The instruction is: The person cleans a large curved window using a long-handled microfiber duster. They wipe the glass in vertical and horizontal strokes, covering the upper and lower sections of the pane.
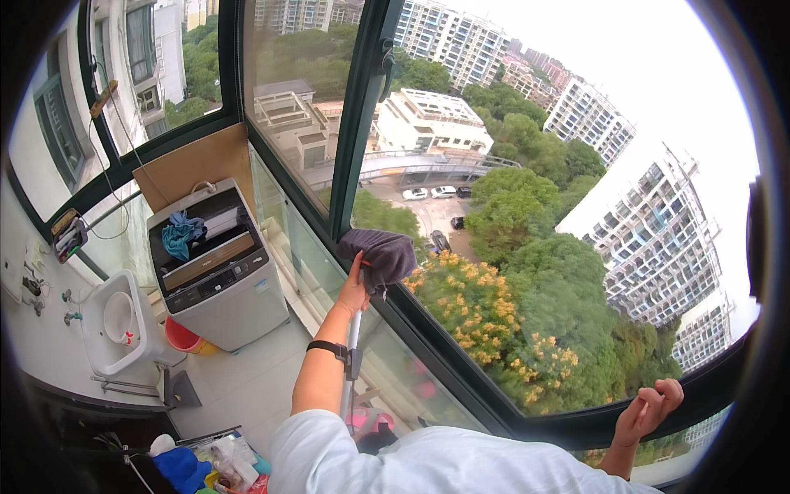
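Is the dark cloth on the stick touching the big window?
Touching. The head view shows the dark cloth on the mop pole, held by the left hand, pressed against the window glass at its lower frame.

2 hands (354, 290), 1 mop (378, 255)

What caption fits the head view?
Left hand presses a mop's dark cloth head against the balcony window; right hand grips the window frame.

The left hand (354, 290) grips a mop (377, 257), its dark head seemingly against the window (527, 247); the right hand (650, 409) rests on the frame (576, 428).
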